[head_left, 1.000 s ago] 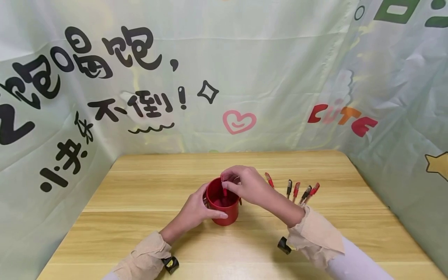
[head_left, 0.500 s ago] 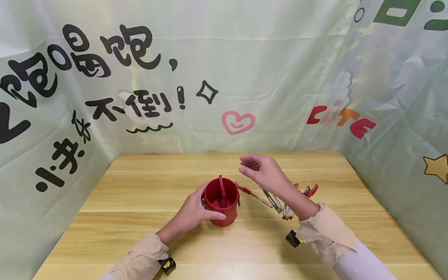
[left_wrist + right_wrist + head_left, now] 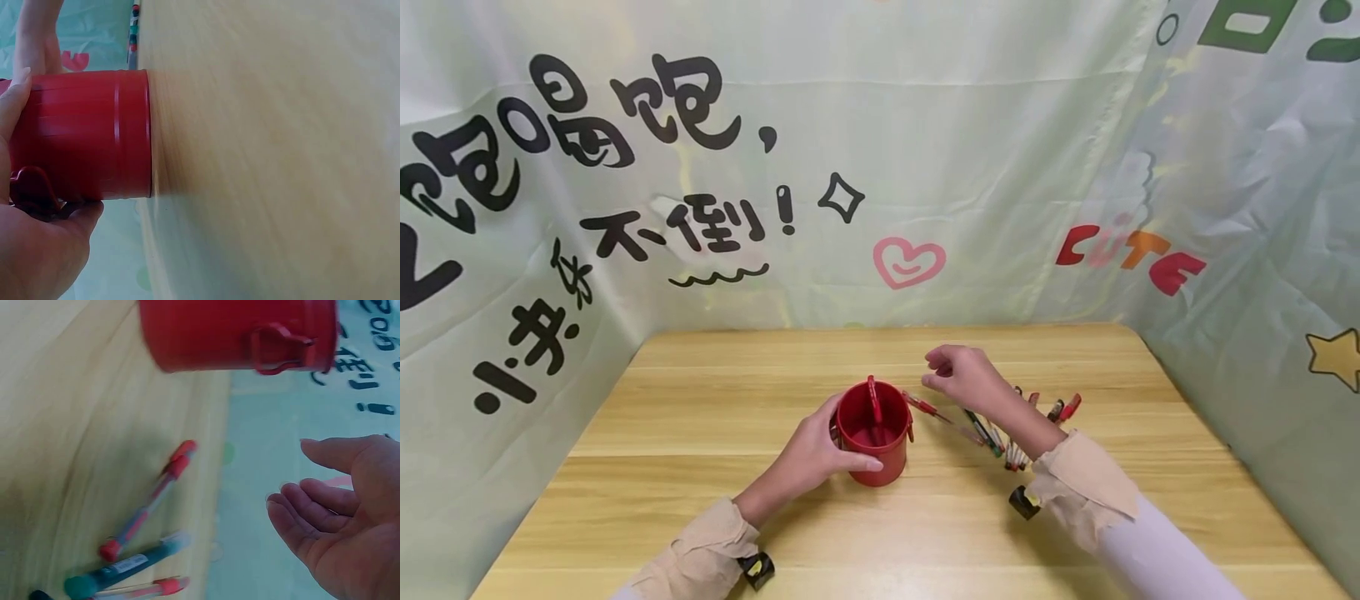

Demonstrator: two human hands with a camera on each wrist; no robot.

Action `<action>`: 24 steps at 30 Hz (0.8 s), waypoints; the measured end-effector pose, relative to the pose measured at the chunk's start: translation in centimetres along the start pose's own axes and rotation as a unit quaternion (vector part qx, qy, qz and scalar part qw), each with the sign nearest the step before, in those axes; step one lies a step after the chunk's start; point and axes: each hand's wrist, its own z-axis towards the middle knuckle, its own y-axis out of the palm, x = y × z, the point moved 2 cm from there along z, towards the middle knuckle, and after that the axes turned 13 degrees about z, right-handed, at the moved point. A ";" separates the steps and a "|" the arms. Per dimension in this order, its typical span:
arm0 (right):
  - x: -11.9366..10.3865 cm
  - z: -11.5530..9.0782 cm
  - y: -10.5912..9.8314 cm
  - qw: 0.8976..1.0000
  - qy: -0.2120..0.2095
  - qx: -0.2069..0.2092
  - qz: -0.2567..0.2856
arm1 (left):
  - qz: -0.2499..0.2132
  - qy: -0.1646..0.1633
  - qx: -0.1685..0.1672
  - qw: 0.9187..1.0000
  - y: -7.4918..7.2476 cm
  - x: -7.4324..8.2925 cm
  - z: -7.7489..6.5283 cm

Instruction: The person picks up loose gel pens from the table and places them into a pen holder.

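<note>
A small red metal bucket [image 3: 880,463] with side handles stands upright on the table. My left hand [image 3: 811,454] grips it from the left, thumb along the front, and the left wrist view shows the bucket wall [image 3: 81,134] between thumb and fingers. A red-capped pen [image 3: 875,402] leans inside, its cap at the far rim. To the right, my right hand [image 3: 972,381] hangs over the pens with its fingers loosely bent, holding nothing. Closest to the bucket lies a red-capped pen [image 3: 147,512]; beside it in the right wrist view is a green-ended pen [image 3: 128,565].
Several more pens with red and black caps [image 3: 1071,407] lie fanned out on the wooden table [image 3: 715,375], partly hidden under my right forearm. Printed fabric [image 3: 1000,167] hangs behind the table and along both sides.
My right hand has let go of the red pen inside the bucket and moved right, over the loose pens, then slightly lower. My left hand has kept its grip on the bucket.
</note>
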 end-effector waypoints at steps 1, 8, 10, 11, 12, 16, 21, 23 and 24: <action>0.1 0.2 0.2 1.000 0.001 -0.004 -0.003 | 0.002 -0.002 0.000 1.000 0.0 0.0 0.0; 1.0 1.3 1.2 0.999 0.007 -0.026 -0.033 | 0.011 -0.005 -0.001 1.000 -0.1 -0.2 0.0; 1.2 1.6 1.6 0.999 0.006 -0.031 -0.045 | 0.009 -0.004 -0.002 1.000 -0.1 -0.2 0.0; 1.3 1.7 1.8 0.998 0.005 -0.033 -0.052 | 0.009 -0.005 -0.001 1.000 -0.1 -0.2 0.0; 1.4 1.9 2.0 0.998 0.004 -0.036 -0.060 | 0.009 -0.005 0.000 1.000 -0.1 -0.2 -0.1; 1.7 2.2 3.0 0.995 0.013 -0.042 -0.090 | 0.010 -0.002 0.005 1.000 -0.2 -0.2 -0.1; 2.1 2.2 4.1 0.990 0.027 -0.048 -0.131 | 0.004 -0.001 0.001 1.000 -0.2 0.0 -0.1; 2.1 2.3 4.5 0.988 0.019 -0.055 -0.143 | 0.002 -0.002 -0.001 1.000 -0.2 0.0 -0.1; 2.2 2.3 4.6 0.987 0.014 -0.059 -0.146 | 0.002 -0.004 0.000 1.000 -0.2 0.0 -0.1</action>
